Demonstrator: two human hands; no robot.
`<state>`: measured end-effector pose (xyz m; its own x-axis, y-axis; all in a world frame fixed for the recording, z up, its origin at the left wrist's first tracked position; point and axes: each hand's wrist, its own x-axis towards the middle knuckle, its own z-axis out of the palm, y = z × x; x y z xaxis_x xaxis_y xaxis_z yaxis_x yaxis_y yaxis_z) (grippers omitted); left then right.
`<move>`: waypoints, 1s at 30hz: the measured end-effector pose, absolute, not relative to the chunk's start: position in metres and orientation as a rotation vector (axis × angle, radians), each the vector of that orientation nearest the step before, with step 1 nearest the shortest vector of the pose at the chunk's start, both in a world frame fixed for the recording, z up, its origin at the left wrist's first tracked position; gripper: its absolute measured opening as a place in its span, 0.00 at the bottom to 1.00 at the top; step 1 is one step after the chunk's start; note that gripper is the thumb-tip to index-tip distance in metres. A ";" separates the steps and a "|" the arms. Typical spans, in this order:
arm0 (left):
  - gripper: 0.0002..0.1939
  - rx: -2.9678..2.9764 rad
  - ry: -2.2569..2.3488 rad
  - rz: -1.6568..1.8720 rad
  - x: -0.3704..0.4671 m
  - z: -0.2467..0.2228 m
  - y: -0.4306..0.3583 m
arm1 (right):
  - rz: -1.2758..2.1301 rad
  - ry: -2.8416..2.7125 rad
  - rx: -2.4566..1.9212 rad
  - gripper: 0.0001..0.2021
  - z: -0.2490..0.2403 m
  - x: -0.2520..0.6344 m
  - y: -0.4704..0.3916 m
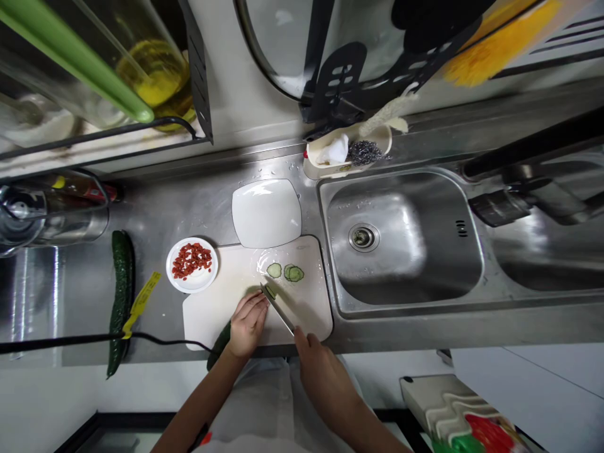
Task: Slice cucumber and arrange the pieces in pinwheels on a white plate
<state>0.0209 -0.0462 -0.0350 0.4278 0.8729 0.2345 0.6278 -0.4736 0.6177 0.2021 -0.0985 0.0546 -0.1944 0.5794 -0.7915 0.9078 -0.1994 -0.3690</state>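
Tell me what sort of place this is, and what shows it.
Most likely a kitchen: there is a metal sink, a pale cutting board with cucumber slices on it, and a knife in the right hand.

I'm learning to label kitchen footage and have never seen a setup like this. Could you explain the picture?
There is no machine here: a person works with a bare left hand and right hand. The single picture comes from a camera worn on the head, looking forward and down.

The right hand holds a knife; the left steadies a cut cucumber on a pale cutting board. Cucumber slices lie farther up the board.

On the metal counter are a white plate, a small dish of red pieces and another cucumber. A sink is to the right.
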 end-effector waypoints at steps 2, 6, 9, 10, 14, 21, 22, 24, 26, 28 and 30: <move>0.13 2.249 1.271 0.742 0.021 -0.035 -0.046 | -1.356 1.745 1.735 0.28 0.052 0.203 -0.099; 0.13 2.261 1.258 0.751 0.021 -0.035 -0.046 | -1.380 1.724 1.730 0.27 0.053 0.204 -0.096; 0.13 2.260 1.263 0.746 0.021 -0.035 -0.046 | -1.405 1.710 1.729 0.25 0.052 0.204 -0.094; 0.13 2.257 1.265 0.739 0.021 -0.035 -0.046 | -1.406 1.717 1.731 0.25 0.051 0.203 -0.094; 0.14 2.256 1.267 0.730 0.021 -0.035 -0.046 | -1.404 1.752 1.739 0.23 0.045 0.202 -0.095; 0.15 2.258 1.274 0.723 0.020 -0.036 -0.048 | -1.386 1.737 1.709 0.23 0.045 0.201 -0.086; 0.15 2.253 1.276 0.727 0.020 -0.036 -0.048 | -1.386 1.728 1.704 0.23 0.046 0.201 -0.084; 0.15 2.246 1.275 0.738 0.020 -0.036 -0.048 | -1.383 1.726 1.706 0.22 0.046 0.200 -0.081; 0.15 2.249 1.268 0.745 0.020 -0.037 -0.047 | -1.377 1.736 1.711 0.21 0.044 0.199 -0.080; 0.16 2.256 1.264 0.746 0.020 -0.038 -0.047 | -1.350 1.760 1.726 0.21 0.042 0.197 -0.081; 0.16 2.259 1.263 0.742 0.020 -0.038 -0.047 | -1.309 1.790 1.747 0.21 0.039 0.195 -0.083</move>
